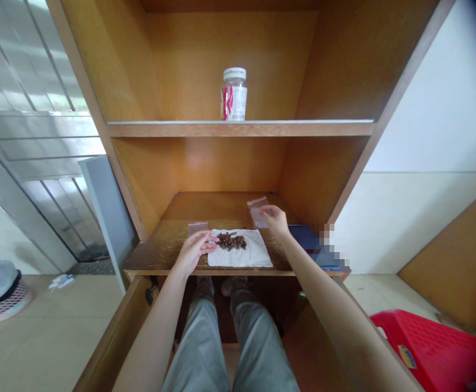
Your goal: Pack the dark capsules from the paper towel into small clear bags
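Note:
A white tissue (258, 250) lies on the lower wooden shelf, bearing a pile of small, glossy reddish-brown pieces (232, 241); their exact kind is too small to tell. My left hand (196, 251) rests at the tissue's left edge, fingers stretched and slightly apart, fingertips beside the pile. Behind that hand a small clear zip bag (197, 226) lies flat, partly covered. On the right, my right hand (275, 219) has its fingers closed at the side of another clear zip bag (256, 211), which sits behind the tissue's right corner.
A white-capped clear bottle (235, 98) with a pink and white label stands on the upper shelf (238, 129). Right of my right arm lies a dark blue flat object (309, 245). Open cabinet doors flank my legs. A red plastic stool (429, 348) and a lined basket (5, 294) stand on the floor.

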Tool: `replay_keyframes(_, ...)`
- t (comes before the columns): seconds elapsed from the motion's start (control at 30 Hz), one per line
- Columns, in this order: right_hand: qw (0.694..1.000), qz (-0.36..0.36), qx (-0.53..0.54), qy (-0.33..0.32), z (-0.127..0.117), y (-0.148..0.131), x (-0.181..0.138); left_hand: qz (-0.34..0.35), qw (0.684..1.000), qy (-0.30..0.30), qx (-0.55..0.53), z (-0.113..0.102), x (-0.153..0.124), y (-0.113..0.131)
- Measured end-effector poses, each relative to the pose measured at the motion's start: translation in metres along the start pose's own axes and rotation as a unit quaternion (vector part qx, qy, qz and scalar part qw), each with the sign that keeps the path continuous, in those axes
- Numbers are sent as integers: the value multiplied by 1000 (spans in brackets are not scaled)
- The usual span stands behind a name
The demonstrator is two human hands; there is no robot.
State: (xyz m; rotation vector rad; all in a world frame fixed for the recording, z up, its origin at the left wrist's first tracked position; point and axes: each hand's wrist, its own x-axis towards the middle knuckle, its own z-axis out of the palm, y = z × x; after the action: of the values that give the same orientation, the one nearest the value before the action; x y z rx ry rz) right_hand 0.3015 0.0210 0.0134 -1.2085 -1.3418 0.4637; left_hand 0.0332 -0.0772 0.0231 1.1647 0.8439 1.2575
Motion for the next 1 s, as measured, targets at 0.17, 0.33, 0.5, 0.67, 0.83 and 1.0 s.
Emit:
replay_keyframes(0.17,983,42,-177,-16,1,31,10,-4,1000,5,-1,0,0,0)
replay_keyframes(0.33,944,16,-326,38,6,35,1,-2,1000,2,1,0,0,0)
replay_keyframes(0.5,946,-53,-314,59,7,37,-2,40,998,41,-4,1,1,-2)
replay_keyframes(0.67,948,-94,-298,64,6,37,-4,210,931,227,195,-9,10,-5)
replay_keyframes(0.83,946,-108,-301,54,6,34,-6,202,806,125,542,-22,15,1)
replay_keyframes(1.0,945,-118,-300,60,6,33,-6,192,732,95,646,-26,15,3)
